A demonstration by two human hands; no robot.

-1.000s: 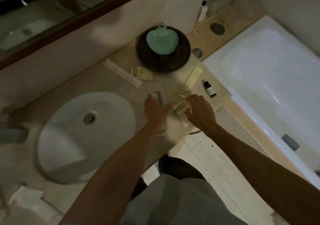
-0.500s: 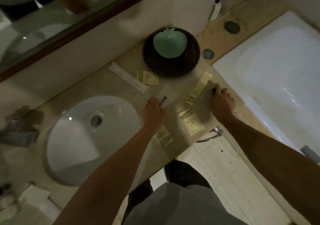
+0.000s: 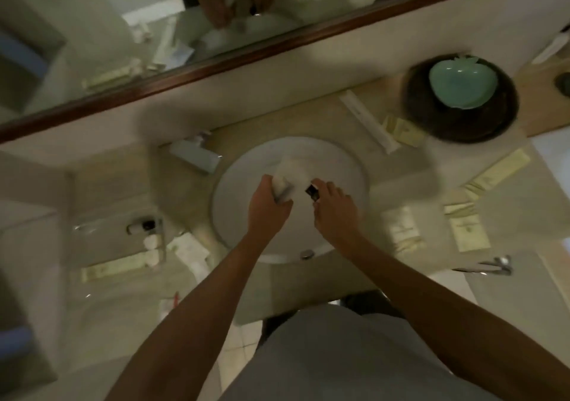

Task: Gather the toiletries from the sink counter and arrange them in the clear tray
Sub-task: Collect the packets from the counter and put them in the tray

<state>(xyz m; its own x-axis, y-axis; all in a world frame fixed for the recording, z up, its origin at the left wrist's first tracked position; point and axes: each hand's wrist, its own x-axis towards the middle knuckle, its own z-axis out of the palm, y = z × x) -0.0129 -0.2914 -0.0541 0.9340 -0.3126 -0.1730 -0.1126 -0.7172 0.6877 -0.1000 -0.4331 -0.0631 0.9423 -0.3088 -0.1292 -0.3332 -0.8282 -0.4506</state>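
Both hands are shown shifted from the right counter to above the sink [image 3: 234,215], the left hand [image 3: 266,204] closed on a packet [image 3: 285,186], the right hand [image 3: 334,208] on a vial [image 3: 312,191], with the tray [image 3: 92,231] lying left, nearer the left hand.

Dim bathroom: a wood-framed mirror [image 3: 216,15] ran along the pale wall [image 3: 308,73] above a beige table [image 3: 256,126] holding a white oval basin [image 3: 339,166]; light floor tiles [image 3: 234,354] lay below.
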